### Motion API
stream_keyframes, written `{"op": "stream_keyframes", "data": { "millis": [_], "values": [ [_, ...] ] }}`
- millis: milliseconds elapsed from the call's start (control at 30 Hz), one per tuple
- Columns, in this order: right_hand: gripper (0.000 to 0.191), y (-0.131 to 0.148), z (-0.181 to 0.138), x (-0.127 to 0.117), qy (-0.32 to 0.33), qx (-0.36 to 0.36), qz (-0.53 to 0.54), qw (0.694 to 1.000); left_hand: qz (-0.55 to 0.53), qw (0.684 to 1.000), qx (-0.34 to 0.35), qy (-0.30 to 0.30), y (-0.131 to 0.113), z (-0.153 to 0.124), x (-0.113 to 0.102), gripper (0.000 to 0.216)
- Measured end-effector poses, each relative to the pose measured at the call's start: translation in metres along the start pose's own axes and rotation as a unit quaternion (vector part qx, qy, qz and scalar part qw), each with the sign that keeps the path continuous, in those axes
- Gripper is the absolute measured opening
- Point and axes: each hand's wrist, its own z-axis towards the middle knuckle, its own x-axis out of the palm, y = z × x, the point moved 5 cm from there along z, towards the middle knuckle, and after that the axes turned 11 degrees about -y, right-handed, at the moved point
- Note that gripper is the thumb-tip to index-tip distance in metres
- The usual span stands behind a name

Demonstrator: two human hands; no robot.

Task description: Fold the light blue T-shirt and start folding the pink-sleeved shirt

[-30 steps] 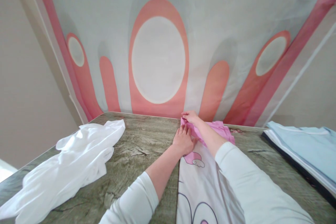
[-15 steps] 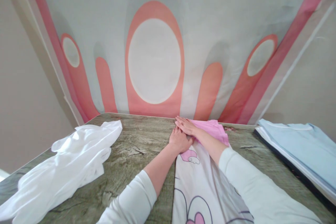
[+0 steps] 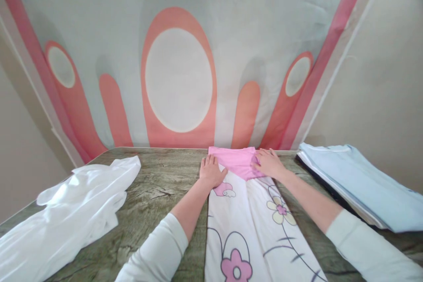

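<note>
A white garment (image 3: 251, 229) printed with flowers, with a pink section at its far end, lies lengthwise on the wood-patterned table (image 3: 158, 194). My left hand (image 3: 212, 172) rests flat on the left edge of the garment, fingers over the border of the pink part (image 3: 233, 158). On the right edge of that pink part lies my right hand (image 3: 269, 164), fingers stretched out and slightly blurred. Both hands press on the cloth without gripping it. The near end of the garment runs out of view at the bottom.
A crumpled white cloth (image 3: 79, 211) lies on the left side of the table. On the right is a stack of folded clothes, with a light blue garment (image 3: 360, 180) on top. A wall hanging (image 3: 178, 83) with coral shapes stands behind the table's far edge.
My right hand has moved from on top of my left hand to the garment's right edge. More of the pink section and the flower print now shows. The view has shifted slightly right.
</note>
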Motion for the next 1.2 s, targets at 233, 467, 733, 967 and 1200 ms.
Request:
{"op": "stream_keyframes", "data": {
  "millis": [233, 467, 733, 967, 1200],
  "values": [
    [0.024, -0.045, 0.015, -0.013, -0.041, 0.138, 0.062, 0.988, -0.067, 0.984, 0.165, -0.027, -0.055, -0.022, -0.034, 0.045],
    [0.016, -0.041, 0.039, 0.008, -0.074, 0.163, 0.099, 0.979, -0.156, 0.957, 0.243, 0.035, -0.107, -0.062, -0.029, 0.056],
    [0.01, -0.053, 0.051, 0.02, -0.082, 0.138, 0.15, 0.976, -0.146, 0.958, 0.244, 0.042, -0.106, -0.064, -0.024, 0.058],
    [0.023, -0.054, 0.06, 0.023, -0.114, 0.136, 0.184, 0.967, -0.148, 0.96, 0.235, 0.041, -0.108, -0.066, -0.025, 0.056],
    [0.016, -0.048, 0.074, 0.027, -0.106, 0.134, 0.137, 0.976, -0.165, 0.954, 0.244, 0.053, -0.107, -0.067, -0.029, 0.053]
  ]
}}
